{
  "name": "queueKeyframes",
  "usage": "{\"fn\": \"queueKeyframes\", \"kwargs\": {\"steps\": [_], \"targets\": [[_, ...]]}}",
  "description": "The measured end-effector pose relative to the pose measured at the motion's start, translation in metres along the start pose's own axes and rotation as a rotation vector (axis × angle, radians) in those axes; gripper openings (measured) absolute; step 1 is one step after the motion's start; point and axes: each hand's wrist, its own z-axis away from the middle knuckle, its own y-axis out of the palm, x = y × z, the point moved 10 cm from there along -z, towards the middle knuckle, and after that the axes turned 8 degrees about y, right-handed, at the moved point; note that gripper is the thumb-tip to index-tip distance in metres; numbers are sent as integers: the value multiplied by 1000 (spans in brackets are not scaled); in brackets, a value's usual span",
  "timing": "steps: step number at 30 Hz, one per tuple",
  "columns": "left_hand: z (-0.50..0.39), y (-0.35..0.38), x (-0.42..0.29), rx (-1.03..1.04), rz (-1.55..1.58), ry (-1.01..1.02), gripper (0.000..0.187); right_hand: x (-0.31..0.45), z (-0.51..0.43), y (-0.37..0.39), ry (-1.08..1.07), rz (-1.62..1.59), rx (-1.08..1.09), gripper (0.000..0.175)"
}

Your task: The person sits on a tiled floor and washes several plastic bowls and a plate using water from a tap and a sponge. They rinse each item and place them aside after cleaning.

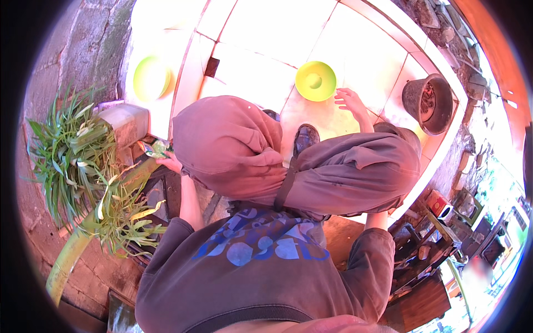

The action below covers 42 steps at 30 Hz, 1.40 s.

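Note:
My left hand [170,161] reaches out past my left knee and grips a crinkled plastic packet [154,148] with green, white and red on it. On the white floor tiles in front of me stands a lime-green bowl [313,80], with a small round patch at its centre. Just right of the bowl's rim is my right hand [351,101], fingers spread and nothing held. Whether a fingertip touches the rim I cannot tell. A second yellow-green round vessel [152,79] stands further left, its inside washed out by glare.
A dark bucket-like pot [429,104] with brown matter inside leans at the right, near the tiled edge. Leafy green plants [70,154], a pale square planter [127,123] and a thick bamboo pole [70,258] crowd the left. Cluttered shelving [437,233] stands at lower right.

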Motion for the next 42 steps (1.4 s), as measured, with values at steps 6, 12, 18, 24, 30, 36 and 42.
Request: {"fn": "queueKeyframes", "kwargs": {"steps": [6,12,18,24,30,36,42], "targets": [[16,-11,-10,109,-41,-237,57,2,-5,-1,15,21,-26,50],[40,-20,29,45,93,-517,59,3,-14,21,-7,46,-11,52],[92,34,-1,167,541,-868,55,-3,-25,32,-69,-79,-49,48],[68,143,-163,629,963,-818,51,29,-19,15,-135,-58,-122,42],[31,217,-394,1153,1145,-461,46,189,34,-22,-441,108,-26,37],[48,253,-587,1657,1017,-191,73,322,107,-53,-573,229,-33,41],[26,283,-721,1585,957,199,71,391,129,-66,-570,109,-62,35]]}}
